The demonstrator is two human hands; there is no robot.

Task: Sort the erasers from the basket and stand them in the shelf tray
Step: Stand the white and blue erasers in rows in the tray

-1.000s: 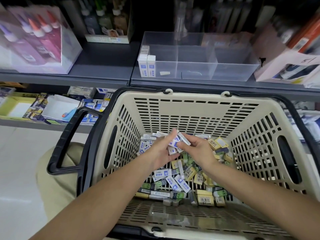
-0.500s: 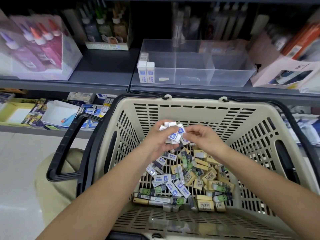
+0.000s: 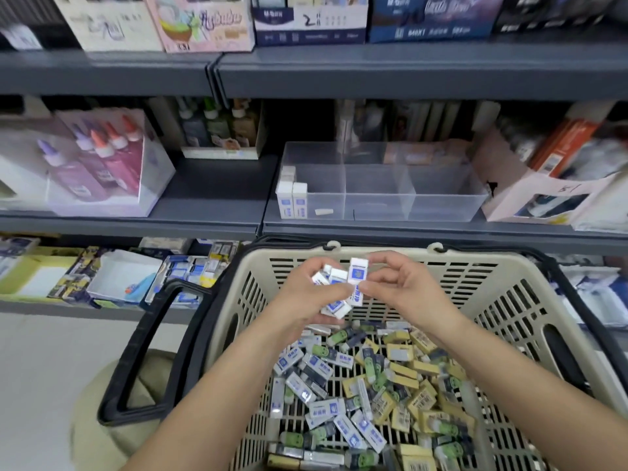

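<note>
A beige slotted basket (image 3: 509, 300) holds a heap of loose erasers (image 3: 373, 396) in white-blue, yellow and green wrappers. Above the heap, my left hand (image 3: 306, 297) grips a bundle of several white-blue erasers (image 3: 334, 305). My right hand (image 3: 397, 287) pinches one white-blue eraser (image 3: 358, 273) upright at the bundle's right side. On the shelf behind stands a clear divided tray (image 3: 441, 205). A few white-blue erasers (image 3: 292, 198) stand in the tray's left compartment; its other compartments look bare.
The basket's black handle (image 3: 142, 355) hangs off its left side. A box of glue bottles (image 3: 98, 164) stands left of the tray, a white-pink box (image 3: 543, 198) to its right. A lower shelf (image 3: 102, 273) holds stationery boxes. A grey shelf board (image 3: 373, 76) runs overhead.
Both hands have risen from the heap toward the basket's far rim with the white-blue erasers. The right hand now holds one eraser upright. The view has tilted up, showing more shelf.
</note>
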